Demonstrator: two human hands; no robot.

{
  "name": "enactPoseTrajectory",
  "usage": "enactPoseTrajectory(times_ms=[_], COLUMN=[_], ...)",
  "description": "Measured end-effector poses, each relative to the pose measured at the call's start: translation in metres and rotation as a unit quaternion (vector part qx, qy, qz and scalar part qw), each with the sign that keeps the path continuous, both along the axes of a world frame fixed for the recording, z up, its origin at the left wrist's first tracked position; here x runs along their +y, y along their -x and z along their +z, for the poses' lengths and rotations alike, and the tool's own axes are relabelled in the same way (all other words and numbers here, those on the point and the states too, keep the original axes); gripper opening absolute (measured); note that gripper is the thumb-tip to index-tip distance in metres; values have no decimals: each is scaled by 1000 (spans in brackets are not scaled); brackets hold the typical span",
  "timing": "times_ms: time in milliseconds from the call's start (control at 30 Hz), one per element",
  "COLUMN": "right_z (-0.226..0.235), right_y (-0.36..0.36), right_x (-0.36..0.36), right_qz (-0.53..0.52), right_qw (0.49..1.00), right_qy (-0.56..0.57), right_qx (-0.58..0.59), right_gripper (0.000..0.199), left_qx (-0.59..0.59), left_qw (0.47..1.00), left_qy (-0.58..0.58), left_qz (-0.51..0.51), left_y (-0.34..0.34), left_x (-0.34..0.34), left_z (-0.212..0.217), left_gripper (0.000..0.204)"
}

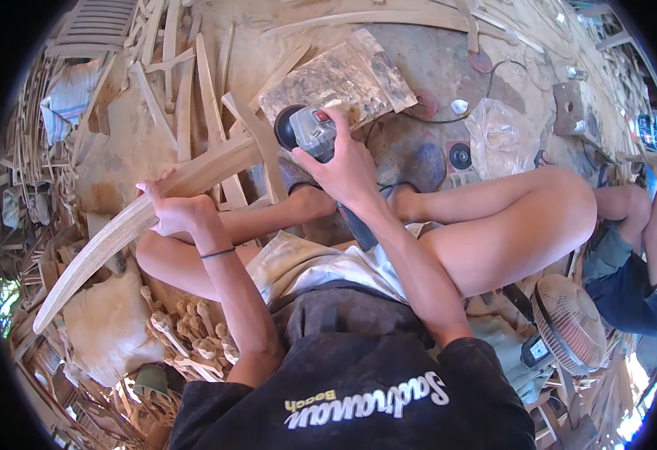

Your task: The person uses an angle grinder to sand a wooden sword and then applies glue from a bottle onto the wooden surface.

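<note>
Across a dusty floor strewn with wooden pieces, grips a long curved wooden slat with the left hand, beside the left knee; clasps a grey angle grinder in the right hand, with black disc near the slat's upper end.

Dusty brown floor, caged fan — bright light behind

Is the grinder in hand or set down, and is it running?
In hand: the right hand is wrapped around the grinder. Running or off, I cannot tell from this still picture.
</note>
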State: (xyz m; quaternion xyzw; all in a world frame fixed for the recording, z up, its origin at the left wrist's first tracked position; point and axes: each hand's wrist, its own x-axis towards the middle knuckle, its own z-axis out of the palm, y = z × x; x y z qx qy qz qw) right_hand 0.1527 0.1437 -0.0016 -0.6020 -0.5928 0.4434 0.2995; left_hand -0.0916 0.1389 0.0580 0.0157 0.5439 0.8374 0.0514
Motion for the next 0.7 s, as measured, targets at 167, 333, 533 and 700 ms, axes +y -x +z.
enactPoseTrajectory(times_ms=[167, 333, 533, 700], right_z=[-2, -10, -4, -5], right_y=[-13, -27, -9, -13], right_x=[2, 7, 6, 10], right_qz=[-17, -76, -21, -21], right_qw=[997, 992, 999, 998], right_qy=[56, 40, 29, 60], right_qx=[-46, -89, 5, -29], right_gripper=[79, 76, 76, 75], left_qx=[-16, -14, 27, 26], left_qw=[999, 999, 999, 998], left_qy=[-26, -48, -25, -50], left_qz=[-16, -13, 14, -2], left_y=[15, 23, 21, 20], left_x=[5, 11, 18, 18], left_z=[-6, -14, -14, -10], left_gripper=[40, 47, 51, 50])
